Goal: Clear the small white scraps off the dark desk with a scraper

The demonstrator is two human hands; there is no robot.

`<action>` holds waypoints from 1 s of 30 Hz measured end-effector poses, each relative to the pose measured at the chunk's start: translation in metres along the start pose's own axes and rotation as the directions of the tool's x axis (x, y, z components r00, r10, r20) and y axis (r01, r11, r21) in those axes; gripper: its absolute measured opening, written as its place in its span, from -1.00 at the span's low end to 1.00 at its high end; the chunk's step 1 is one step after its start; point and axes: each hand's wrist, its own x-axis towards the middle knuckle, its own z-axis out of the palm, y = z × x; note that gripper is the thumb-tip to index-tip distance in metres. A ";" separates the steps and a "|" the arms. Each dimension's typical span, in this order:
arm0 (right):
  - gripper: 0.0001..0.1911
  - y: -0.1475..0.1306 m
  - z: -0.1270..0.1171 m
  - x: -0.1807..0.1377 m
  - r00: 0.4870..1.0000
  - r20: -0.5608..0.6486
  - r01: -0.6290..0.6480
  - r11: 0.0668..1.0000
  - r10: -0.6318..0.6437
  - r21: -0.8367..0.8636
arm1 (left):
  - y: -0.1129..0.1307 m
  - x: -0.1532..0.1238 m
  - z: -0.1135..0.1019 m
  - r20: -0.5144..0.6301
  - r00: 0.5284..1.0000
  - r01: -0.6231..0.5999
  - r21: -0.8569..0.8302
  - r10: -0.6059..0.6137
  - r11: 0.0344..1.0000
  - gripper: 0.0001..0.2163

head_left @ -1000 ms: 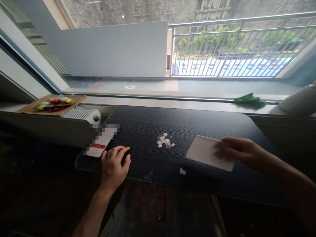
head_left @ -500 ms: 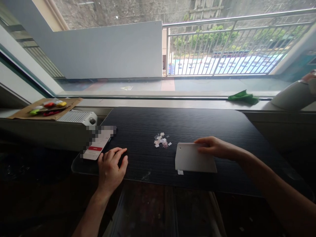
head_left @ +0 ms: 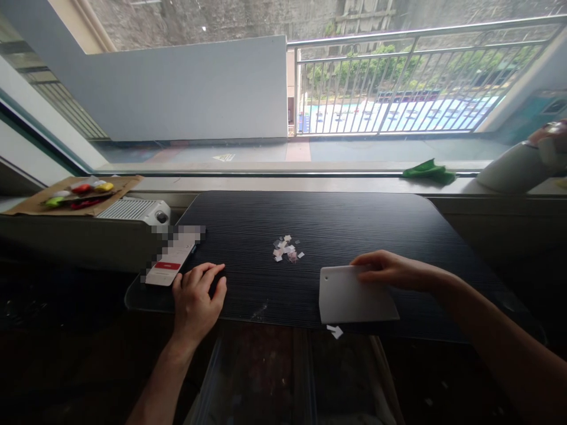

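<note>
My right hand (head_left: 381, 268) grips the top edge of a flat white plastic scraper (head_left: 357, 301), which has a small hole in its upper left corner. The scraper's lower edge is close to the near edge of the black table (head_left: 248, 218). Just below it, a few white paper scraps (head_left: 336, 332) show at or past the table edge. A loose pile of small paper scraps (head_left: 287, 250) lies mid-table. On the left, my left hand (head_left: 197, 295) rests on the tabletop with its fingers apart and holding nothing, beside a phone (head_left: 166, 271) with a lit screen.
A green cloth (head_left: 429, 171) lies on the windowsill, near a large white object (head_left: 509, 168) at the right. Cardboard (head_left: 26, 200) with colourful items sits at the left, beside a white ridged device (head_left: 133, 209). Clear plastic (head_left: 257, 378) is below the table's front.
My right hand has drawn the scraper toward me and slightly right. The scraps at its lower edge have moved from the tabletop to the near edge. My left hand stays in place.
</note>
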 end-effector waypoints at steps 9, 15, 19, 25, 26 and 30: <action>-0.59 0.010 0.000 -0.025 0.999 -0.041 0.012 1.000 -0.012 -0.008 | -0.001 0.000 0.001 -0.009 1.000 -0.005 -0.002 0.005 1.000 -0.78; -0.57 0.012 0.002 -0.027 0.928 -0.369 0.083 0.994 -0.052 0.068 | 0.005 -0.002 -0.003 0.046 0.999 0.021 0.028 -0.022 0.999 -0.75; -0.61 0.003 0.005 0.004 0.847 -0.527 0.148 0.983 -0.070 0.107 | 0.011 -0.010 -0.009 0.139 0.989 0.038 0.050 -0.045 0.998 -0.72; -0.69 -0.019 0.032 0.036 0.843 -0.521 0.146 0.989 -0.134 -0.018 | 0.014 -0.019 -0.014 0.221 0.973 0.070 0.007 -0.070 0.997 -0.70; -0.68 -0.022 0.036 0.036 0.851 -0.505 0.153 0.988 -0.146 -0.028 | 0.015 -0.019 -0.014 0.221 0.971 0.090 0.009 -0.090 0.996 -0.70; -0.65 -0.028 0.039 0.026 0.808 -0.578 0.110 0.993 -0.111 -0.036 | 0.020 -0.017 -0.016 0.252 0.961 0.115 -0.005 -0.110 0.993 -0.69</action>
